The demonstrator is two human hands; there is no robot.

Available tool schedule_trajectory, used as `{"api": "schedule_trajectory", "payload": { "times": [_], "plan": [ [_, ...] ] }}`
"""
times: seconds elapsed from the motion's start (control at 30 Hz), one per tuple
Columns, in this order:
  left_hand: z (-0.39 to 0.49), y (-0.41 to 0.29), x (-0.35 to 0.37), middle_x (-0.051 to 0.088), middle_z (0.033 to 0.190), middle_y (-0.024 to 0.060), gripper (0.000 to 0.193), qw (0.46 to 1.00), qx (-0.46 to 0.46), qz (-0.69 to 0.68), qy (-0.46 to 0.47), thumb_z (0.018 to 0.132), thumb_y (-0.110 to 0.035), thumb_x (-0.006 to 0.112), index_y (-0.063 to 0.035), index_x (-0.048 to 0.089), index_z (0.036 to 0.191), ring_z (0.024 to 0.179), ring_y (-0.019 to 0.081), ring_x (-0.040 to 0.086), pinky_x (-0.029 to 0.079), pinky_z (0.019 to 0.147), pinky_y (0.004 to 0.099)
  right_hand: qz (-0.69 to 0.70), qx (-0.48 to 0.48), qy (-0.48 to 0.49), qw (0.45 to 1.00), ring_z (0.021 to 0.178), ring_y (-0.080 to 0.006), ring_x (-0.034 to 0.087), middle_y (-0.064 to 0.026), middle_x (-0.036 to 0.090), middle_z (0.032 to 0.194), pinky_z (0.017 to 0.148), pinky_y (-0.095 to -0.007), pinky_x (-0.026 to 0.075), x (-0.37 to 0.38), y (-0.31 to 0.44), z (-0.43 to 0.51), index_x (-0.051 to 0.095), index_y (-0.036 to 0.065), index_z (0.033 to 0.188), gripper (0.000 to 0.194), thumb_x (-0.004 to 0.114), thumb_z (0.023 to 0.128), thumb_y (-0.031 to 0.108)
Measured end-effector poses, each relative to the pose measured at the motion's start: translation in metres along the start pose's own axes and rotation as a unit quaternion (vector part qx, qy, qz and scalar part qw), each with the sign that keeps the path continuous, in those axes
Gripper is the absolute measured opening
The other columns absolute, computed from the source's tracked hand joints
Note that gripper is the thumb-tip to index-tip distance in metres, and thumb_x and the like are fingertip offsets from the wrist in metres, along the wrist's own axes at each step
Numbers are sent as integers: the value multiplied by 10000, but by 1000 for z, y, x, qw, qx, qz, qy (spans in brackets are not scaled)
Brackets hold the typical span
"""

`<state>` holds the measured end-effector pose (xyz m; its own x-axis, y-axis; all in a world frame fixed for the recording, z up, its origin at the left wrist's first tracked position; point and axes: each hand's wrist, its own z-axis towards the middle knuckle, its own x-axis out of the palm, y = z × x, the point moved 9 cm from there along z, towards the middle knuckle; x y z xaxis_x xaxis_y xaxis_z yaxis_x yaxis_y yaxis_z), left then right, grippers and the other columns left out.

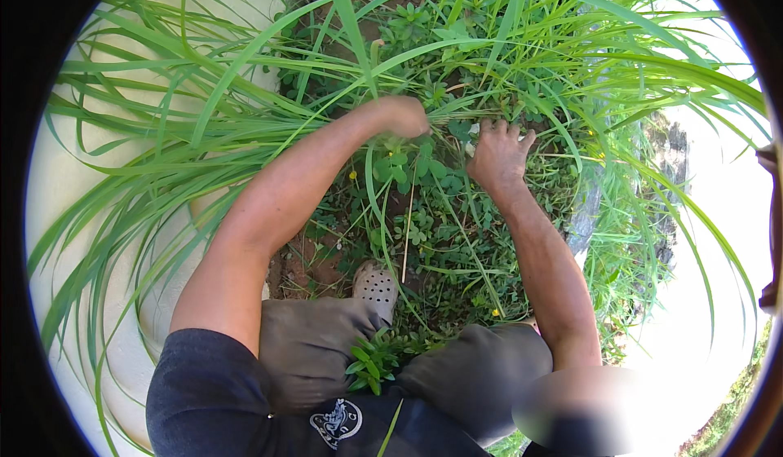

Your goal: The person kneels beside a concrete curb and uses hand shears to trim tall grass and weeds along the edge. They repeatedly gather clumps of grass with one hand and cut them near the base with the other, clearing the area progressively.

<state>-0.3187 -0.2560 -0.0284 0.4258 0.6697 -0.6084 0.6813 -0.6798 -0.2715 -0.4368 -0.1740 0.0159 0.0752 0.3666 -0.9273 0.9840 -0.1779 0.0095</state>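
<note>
My left hand [404,116], slightly blurred, is closed around a bundle of long grass blades. The blades [202,108] fan out to the left, past my forearm and over the pale wall. On the other side of the fist, thin grass stems [456,114] run towards my right hand [500,151]. That hand is low among the stems and weeds, back facing up, with the little finger spread. Its fingertips are partly hidden in the greenery, so I cannot tell whether they grip anything. A small whitish thing [471,139], too small to identify, shows beside its thumb side.
Low clover-like weeds [422,166] cover the soil between my arms. More tall grass [612,59] arches on the right above a grey edging [584,218]. A smooth pale wall [177,267] borders the left. My perforated clog [374,289] stands on bare reddish soil [309,267].
</note>
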Motion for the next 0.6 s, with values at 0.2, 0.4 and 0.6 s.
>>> {"api": "schedule_trajectory", "payload": {
  "times": [0.2, 0.4, 0.6],
  "plan": [
    [0, -17, 1, 678, 1040, 200, 302, 995, 46, 88, 19, 891, -174, 509, -115, 681, 1132, 935, 399, 645, 500, 841, 473, 107, -16, 20, 994, 883, -372, 686, -204, 679, 975, 811, -478, 545, 42, -6, 13, 603, -3, 1098, 398, 660, 774, 222],
    [-7, -29, 3, 681, 1010, 193, 331, 984, 47, 165, 47, 939, -190, 487, -171, 654, 1225, 901, 407, 643, 503, 812, 484, 105, 17, 62, 992, 942, -360, 672, -188, 671, 997, 850, -492, 527, 34, -15, 2, 608, 12, 1092, 395, 648, 744, 194],
    [-16, -13, 4, 665, 974, 210, 341, 990, 60, 121, 30, 987, -230, 443, -182, 626, 1270, 929, 392, 643, 498, 829, 496, 3, 7, -73, 997, 1171, -303, 522, -139, 567, 1199, 1063, -560, 305, 11, -15, -9, 523, 26, 1274, 571, 655, 753, 218]
  ]
}}
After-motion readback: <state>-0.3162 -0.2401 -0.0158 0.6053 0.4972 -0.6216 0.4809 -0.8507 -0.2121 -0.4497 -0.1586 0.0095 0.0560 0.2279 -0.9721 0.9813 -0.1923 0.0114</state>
